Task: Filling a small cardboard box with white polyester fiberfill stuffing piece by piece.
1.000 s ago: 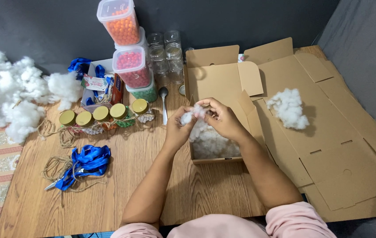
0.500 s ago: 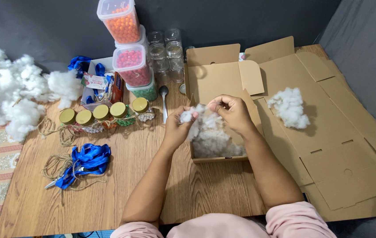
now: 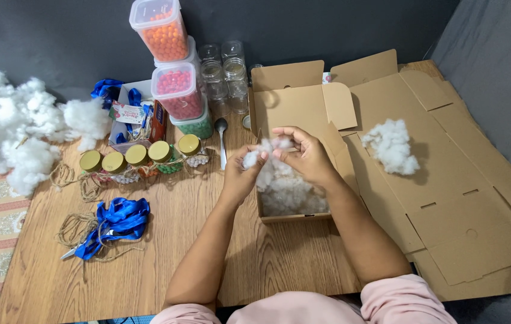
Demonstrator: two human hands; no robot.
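Both hands work a tuft of white fibre filling above the open cardboard box, which serves here as the landmark. The left hand sits at the box's left wall, fingers pinched shut on the left end of the tuft. The right hand hovers over the box interior, fingers curled closed on the right end.

Compared with half a second ago, the hands have drawn slightly apart and risen, so the tuft now appears thinner and stretched between them. A second ago the hands were closer together over the same spot. The change reads as teasing the fibre loose, judged from the spread alone.

Below the hands, a bed of filling already lies in the box's near half. A separate clump of filling rests to the right of the box on flattened cardboard sheets.

Left of the box stand a metal spoon, a row of gold-lidded jars and stacked bead tubs. Further left lie blue ribbon with twine and a large heap of filling. Behind the box's left corner stand empty glass jars. All rest on the wooden bench.
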